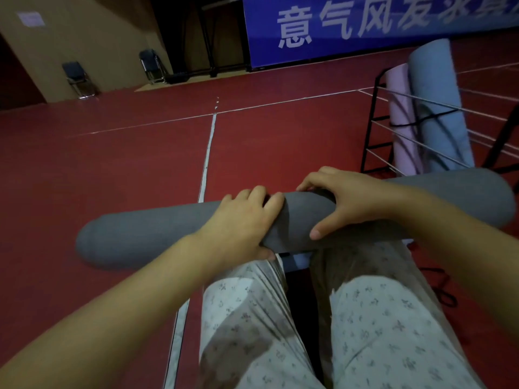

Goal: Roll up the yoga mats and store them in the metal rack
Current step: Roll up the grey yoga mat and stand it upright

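Three rolled mats (146,237), one rack (373,130), seemingly two chairs (78,77).

- The rolled mat (146,234) across the knees is showing plain dark grey.
- The trousers (387,332) are showing pale off-white with a small scattered floral print.
- The floor (112,164) is showing deep red, with white lines (207,161) crossing it.
- In the rack (370,130), black-framed with pale silver bars, one rolled mat (438,108) is showing dusty blue and its neighbour (400,113) soft pink.
- The banner (365,29) is showing bright blue with large white characters.
- The wall (84,37) is showing tan.
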Demonstrator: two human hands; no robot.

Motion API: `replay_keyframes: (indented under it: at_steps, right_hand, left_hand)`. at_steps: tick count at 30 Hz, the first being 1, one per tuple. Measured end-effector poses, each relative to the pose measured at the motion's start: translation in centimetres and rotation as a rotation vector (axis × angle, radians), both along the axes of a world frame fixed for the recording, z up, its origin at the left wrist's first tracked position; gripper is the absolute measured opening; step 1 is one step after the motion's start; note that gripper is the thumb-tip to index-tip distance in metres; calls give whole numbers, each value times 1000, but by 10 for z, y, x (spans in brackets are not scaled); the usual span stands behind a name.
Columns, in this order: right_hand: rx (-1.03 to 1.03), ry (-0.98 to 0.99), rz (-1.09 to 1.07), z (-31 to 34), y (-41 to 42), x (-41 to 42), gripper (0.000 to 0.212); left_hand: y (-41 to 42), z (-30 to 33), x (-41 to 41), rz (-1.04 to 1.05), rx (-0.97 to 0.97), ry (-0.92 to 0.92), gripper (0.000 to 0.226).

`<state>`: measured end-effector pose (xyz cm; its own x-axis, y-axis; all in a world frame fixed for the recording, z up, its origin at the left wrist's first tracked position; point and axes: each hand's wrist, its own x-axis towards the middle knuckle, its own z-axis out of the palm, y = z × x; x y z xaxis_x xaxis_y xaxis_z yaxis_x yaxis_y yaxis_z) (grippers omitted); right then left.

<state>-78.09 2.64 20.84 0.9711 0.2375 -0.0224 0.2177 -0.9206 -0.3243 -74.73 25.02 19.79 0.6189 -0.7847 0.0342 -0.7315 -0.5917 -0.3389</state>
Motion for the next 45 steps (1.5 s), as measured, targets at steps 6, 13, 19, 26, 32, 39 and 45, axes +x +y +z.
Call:
replay_keyframes:
  at_steps: [6,13,19,26,32,39,45]
  right_hand:
    - [-238,-207,-121,1,5,-13,82]
    - [-284,-263,-84,-14,3,-17,97]
    - [-379,-273,-65,-14,2,-3,99]
    - [-267,-152,-40,0,-9,16,92]
    - [-518,-193,-69,-7,3,16,108]
    - [-594,-299,-72,13,10,4,96]
    - [-533,-339,-40,19,26,-55,94]
  left_hand:
    - [-6,21,32,-62,-73,200,90]
    - [-15,36,60,-36,-95,477,81]
    - [-7,31,65,-19,-141,496,94]
    - [6,6,44,-3,-2,12,115]
    - [-1,11,55,-30,-53,37,106]
    - [4,30,51,-79,-70,-72,98]
    - [29,38,-6,-136,-119,-144,93]
